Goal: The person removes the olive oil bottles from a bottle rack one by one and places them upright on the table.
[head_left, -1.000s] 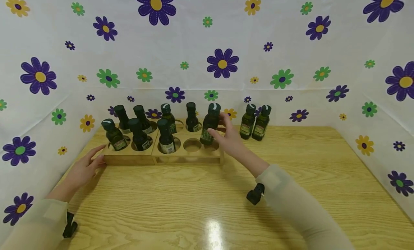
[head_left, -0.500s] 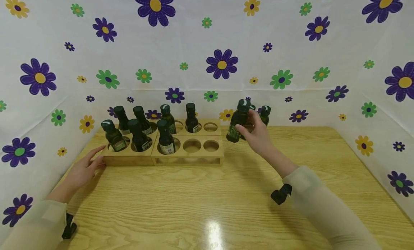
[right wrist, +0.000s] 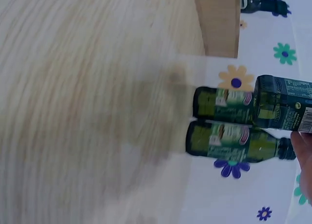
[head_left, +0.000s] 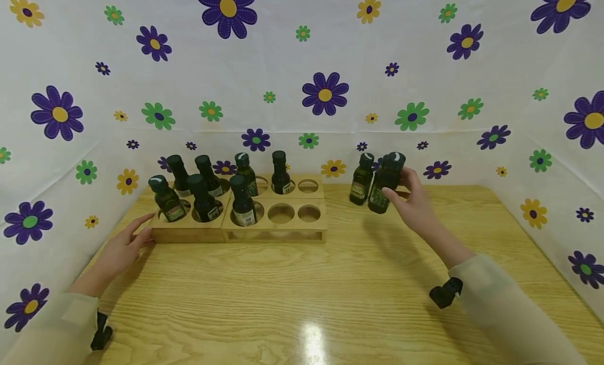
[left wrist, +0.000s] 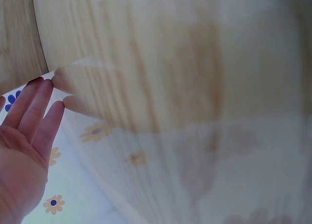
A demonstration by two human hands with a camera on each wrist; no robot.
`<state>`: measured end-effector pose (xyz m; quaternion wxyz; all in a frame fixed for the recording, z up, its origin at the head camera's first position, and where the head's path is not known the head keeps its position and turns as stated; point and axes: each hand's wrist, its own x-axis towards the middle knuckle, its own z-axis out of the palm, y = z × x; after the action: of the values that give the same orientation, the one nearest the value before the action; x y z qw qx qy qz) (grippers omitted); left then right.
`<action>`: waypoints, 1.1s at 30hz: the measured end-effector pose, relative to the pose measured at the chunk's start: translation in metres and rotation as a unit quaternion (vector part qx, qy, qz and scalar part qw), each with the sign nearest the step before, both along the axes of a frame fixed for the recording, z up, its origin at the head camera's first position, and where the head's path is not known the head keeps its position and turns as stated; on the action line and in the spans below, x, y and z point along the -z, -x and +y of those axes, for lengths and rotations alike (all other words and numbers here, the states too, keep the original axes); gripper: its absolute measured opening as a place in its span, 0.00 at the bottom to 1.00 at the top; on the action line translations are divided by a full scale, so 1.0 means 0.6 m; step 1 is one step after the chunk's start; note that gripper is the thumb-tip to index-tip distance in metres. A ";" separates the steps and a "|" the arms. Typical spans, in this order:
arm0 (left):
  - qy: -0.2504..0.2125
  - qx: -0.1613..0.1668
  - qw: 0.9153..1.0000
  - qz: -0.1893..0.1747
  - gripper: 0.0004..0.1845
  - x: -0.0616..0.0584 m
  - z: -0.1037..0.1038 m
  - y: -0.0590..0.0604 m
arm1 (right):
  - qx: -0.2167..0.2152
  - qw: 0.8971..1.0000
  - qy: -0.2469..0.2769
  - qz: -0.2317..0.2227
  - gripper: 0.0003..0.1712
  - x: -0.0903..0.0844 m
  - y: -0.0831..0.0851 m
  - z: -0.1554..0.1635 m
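My right hand [head_left: 415, 200] grips a small dark green glass bottle [head_left: 380, 194] with a black cap, held a little above the table. In the right wrist view this held bottle [right wrist: 278, 104] overlaps one of two like bottles standing at the back wall. The uncovered one [head_left: 360, 184] stands just to the left in the head view; the other is mostly hidden behind the held bottle. Far to the left, my left hand [head_left: 120, 248] touches the end of a wooden bottle rack [head_left: 189, 235] with its fingertips. Straight fingers show there in the left wrist view [left wrist: 29, 117].
Several green bottles stand in the rack's left and middle holes, such as a front bottle [head_left: 243, 205]. Bare round holes [head_left: 309, 214] show at its right end. A flowered white cloth [head_left: 264, 66] walls the wooden table [head_left: 264, 291] at the back and sides.
My right hand has lifted the bottle away from the rack's right end and carried it right, past one standing bottle to in front of the other. The left hand stays at the rack.
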<state>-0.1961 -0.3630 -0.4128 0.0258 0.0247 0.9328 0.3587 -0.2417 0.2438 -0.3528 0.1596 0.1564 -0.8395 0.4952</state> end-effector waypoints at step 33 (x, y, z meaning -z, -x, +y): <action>0.002 -0.001 1.000 0.007 0.33 0.000 -0.001 0.001 | 0.073 0.995 -0.030 -0.057 0.37 0.057 0.055 0.092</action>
<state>-0.1966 -0.3637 -0.4127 0.0194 0.0263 0.9337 0.3567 -0.2746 0.2987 -0.3869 0.1422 0.0707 -0.8710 0.4649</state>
